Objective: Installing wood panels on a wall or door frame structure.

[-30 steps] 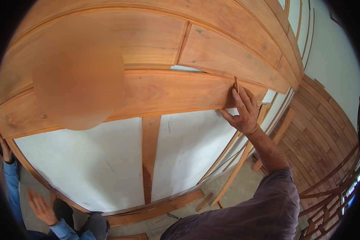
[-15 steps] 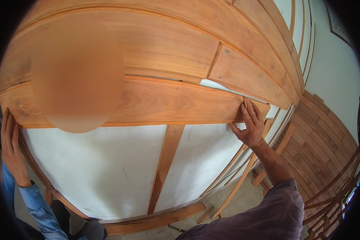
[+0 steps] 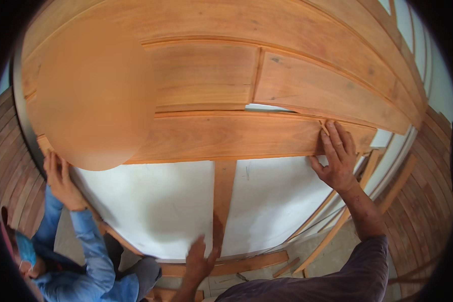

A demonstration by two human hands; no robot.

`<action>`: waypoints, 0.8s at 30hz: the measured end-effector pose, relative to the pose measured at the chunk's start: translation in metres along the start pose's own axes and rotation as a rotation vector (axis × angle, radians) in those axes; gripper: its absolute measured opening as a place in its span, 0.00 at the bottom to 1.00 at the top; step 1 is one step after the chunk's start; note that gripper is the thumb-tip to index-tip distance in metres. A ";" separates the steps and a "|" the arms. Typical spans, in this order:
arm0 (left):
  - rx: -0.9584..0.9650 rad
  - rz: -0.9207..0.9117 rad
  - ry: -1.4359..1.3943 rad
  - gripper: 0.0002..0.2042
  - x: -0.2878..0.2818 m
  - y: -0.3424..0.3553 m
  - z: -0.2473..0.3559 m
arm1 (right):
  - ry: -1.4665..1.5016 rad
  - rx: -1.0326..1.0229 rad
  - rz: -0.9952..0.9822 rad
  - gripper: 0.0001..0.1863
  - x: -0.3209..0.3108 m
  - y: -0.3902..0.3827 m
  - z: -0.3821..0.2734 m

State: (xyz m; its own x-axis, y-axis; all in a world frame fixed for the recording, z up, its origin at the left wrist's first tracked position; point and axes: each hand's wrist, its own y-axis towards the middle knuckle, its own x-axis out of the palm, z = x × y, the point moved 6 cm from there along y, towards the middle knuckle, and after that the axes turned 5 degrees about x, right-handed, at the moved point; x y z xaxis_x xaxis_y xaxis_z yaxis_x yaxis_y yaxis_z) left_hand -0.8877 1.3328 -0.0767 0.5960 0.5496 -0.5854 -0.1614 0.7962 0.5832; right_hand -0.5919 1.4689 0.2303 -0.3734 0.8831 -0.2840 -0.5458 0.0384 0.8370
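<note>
A long wooden board (image 3: 226, 136) lies across the wall just below the fitted planks, with a narrow white gap along part of its upper edge. My right hand (image 3: 338, 156) grips its right portion, fingertips on the face near the top edge and thumb by the lower edge. A small thin wooden sliver (image 3: 324, 128) shows beside those fingertips. My left hand (image 3: 201, 259) is raised low in front of the white panel, fingers apart and nothing in it. At the board's left end a co-worker's hand (image 3: 63, 183) in a blue sleeve touches it. A blurred oval hides part of the board.
Fitted wooden planks (image 3: 201, 75) cover the wall above. A vertical batten (image 3: 224, 201) divides the white panel (image 3: 151, 206) below. The co-worker (image 3: 80, 267) crouches at the left. Loose wood strips (image 3: 332, 234) lean at the right, and a board (image 3: 261, 264) lies on the floor.
My left hand has come into view from below. The view has shifted, showing more of the co-worker at the left. My right hand remains on the board.
</note>
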 end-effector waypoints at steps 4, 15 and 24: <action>0.632 0.479 0.327 0.13 -0.133 0.111 0.111 | 0.009 -0.076 0.017 0.30 0.009 -0.013 0.009; 0.669 0.441 1.069 0.06 -0.163 0.188 0.110 | 0.064 -0.244 -0.022 0.22 0.004 -0.002 0.006; 0.709 0.597 0.865 0.08 -0.164 0.186 0.105 | 0.070 -0.191 -0.038 0.33 0.009 -0.005 -0.002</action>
State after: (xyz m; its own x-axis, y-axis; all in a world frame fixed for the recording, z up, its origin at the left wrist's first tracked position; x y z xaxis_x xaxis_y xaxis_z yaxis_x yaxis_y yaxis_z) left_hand -0.9322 1.3639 0.1867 -0.1739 0.9737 -0.1474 0.3877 0.2053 0.8986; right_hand -0.5938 1.4755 0.2226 -0.3972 0.8479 -0.3513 -0.6902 -0.0237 0.7232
